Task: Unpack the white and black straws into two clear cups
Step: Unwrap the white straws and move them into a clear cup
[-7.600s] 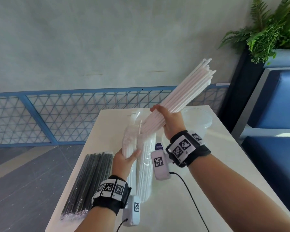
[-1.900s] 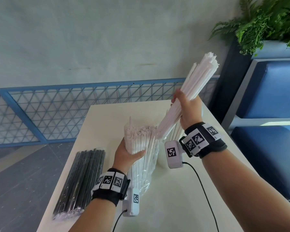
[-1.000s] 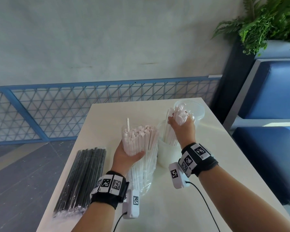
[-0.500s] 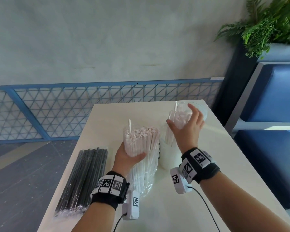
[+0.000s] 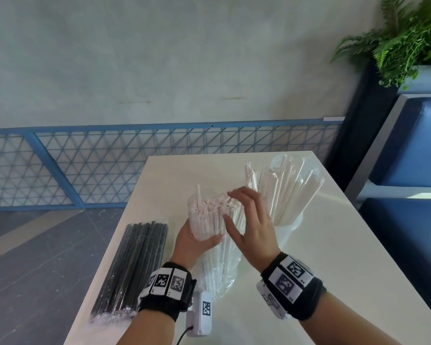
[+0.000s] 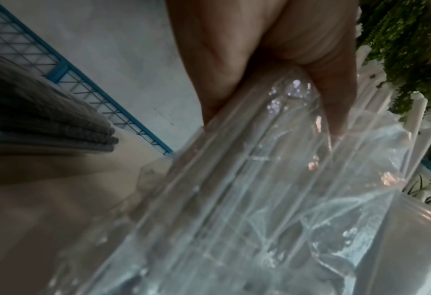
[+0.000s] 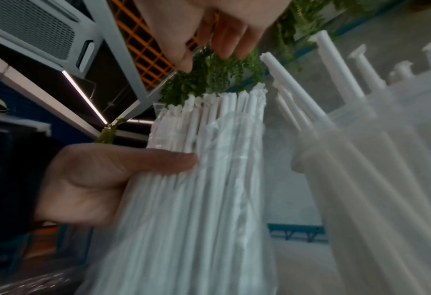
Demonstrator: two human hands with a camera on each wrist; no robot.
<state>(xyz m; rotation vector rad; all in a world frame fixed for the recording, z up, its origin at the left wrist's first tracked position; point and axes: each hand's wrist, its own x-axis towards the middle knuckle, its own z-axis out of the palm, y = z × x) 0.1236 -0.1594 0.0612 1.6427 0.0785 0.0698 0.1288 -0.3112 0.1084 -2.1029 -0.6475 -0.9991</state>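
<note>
Since half a second ago our right hand has left the cup on the right and come back across to the white straw pack; the straws it carried now stand in that cup. Its fingers are spread and relaxed, gripping nothing, poised just beside the pack's top end; from the head view we cannot tell whether the fingertips touch the straws.

Our left hand grips the pack from the left, fingers and thumb curled round its upper part through the clear wrapper. The pack stands upright on the desk, wrapper open at the top, one straw sticking up above the rest.

To the right, and a little farther off, the clear cup holds loose white straws fanning outward. A second clear cup seems to stand just behind it, partly hidden.

At the desk's left edge the black straw pack lies flat, sealed in its wrapper.

Beyond: blue mesh railing, grey wall, fern at far right above a blue seat.
</note>
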